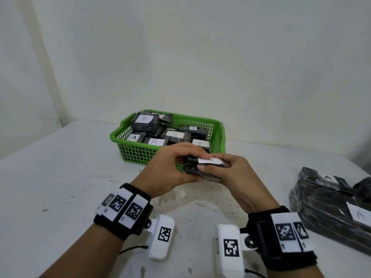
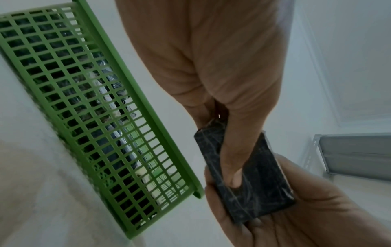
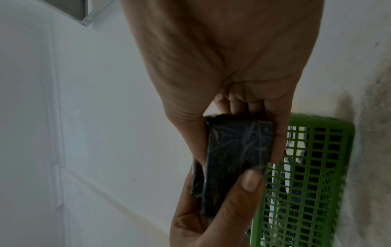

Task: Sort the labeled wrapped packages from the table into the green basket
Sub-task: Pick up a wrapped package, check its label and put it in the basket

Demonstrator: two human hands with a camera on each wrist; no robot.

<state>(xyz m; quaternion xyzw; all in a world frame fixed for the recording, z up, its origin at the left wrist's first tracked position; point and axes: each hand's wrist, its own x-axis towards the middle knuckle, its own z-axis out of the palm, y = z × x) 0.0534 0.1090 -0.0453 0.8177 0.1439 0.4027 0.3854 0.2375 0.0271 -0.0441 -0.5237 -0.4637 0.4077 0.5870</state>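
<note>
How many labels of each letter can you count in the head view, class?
A labels: 6, four in the green basket, two on packages at the right.
B labels: 2, both in the basket.
Unreadable label: 1, on the held package.
Total: 9 labels.

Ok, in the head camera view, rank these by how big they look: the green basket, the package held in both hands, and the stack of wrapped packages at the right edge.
1. green basket, widest across the frame.
2. stack of wrapped packages, though it is cut off by the edge and nearer the camera, so the top two are uncertain.
3. held package, clearly smallest, partly hidden by the left hand and right hand.
</note>
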